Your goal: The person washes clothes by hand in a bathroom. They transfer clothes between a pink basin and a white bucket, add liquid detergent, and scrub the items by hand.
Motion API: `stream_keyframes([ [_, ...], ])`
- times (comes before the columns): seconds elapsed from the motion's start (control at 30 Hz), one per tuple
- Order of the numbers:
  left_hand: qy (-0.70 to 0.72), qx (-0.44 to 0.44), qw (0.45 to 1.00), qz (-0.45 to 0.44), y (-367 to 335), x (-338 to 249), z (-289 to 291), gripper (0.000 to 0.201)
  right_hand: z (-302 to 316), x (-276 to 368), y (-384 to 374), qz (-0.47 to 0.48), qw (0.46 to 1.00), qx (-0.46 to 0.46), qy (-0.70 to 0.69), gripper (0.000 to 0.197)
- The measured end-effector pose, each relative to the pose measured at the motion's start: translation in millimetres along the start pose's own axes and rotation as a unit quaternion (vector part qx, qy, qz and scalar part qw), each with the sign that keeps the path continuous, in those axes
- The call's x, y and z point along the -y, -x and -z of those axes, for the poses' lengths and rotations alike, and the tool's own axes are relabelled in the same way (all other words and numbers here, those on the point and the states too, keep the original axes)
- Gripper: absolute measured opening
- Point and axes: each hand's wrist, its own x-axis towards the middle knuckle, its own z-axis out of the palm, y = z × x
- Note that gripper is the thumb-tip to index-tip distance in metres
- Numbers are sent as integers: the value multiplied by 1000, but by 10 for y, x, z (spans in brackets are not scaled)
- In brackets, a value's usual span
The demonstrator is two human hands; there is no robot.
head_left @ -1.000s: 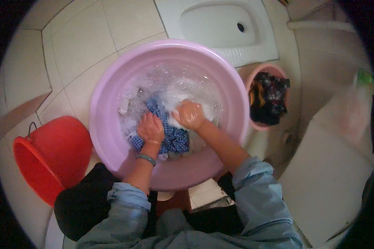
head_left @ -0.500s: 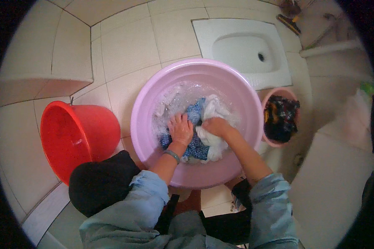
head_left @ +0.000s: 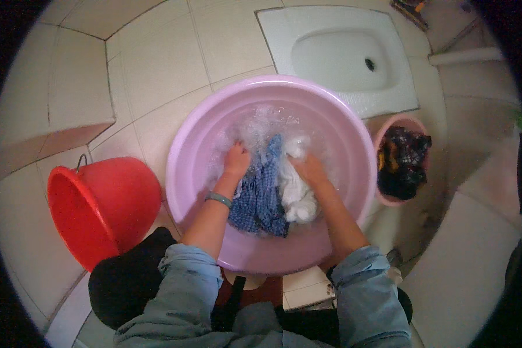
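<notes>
A big pink basin (head_left: 182,156) of sudsy water stands in front of me. In its middle lies a wet blue checked cloth (head_left: 260,197), bunched lengthwise, with a white cloth (head_left: 298,191) along its right side. My left hand (head_left: 236,159) is in the foam at the blue cloth's upper left, its fingers curled down; suds hide their tips and whatever they grip. My right hand (head_left: 309,169) is closed on the upper right part of the white cloth. A bangle circles my left wrist.
To the left a red bucket (head_left: 127,194) lies tilted, its mouth facing left. On the right, a small pink tub (head_left: 412,120) holds dark clothes (head_left: 401,165). A white squat toilet (head_left: 336,58) is set in the tiled floor beyond the basin.
My left hand has moved off the blue cloth to the left and curled, and my hands are farther apart. The blue cloth now lies more stretched toward me.
</notes>
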Motion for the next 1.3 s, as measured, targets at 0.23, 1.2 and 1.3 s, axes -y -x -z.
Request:
stream_keyframes([
  [0.23,442,145,876,131,242,-461,-73,37,142,96,157,-130,858,205,-453,48],
  [1.2,-259,-234,904,-247,1094,-391,-503,38,-420,122,1040,204,916,-346,-2,51],
  [1.3,-256,-169,925,-222,694,-537,-409,33,-381,146,660,180,935,-305,-26,46],
])
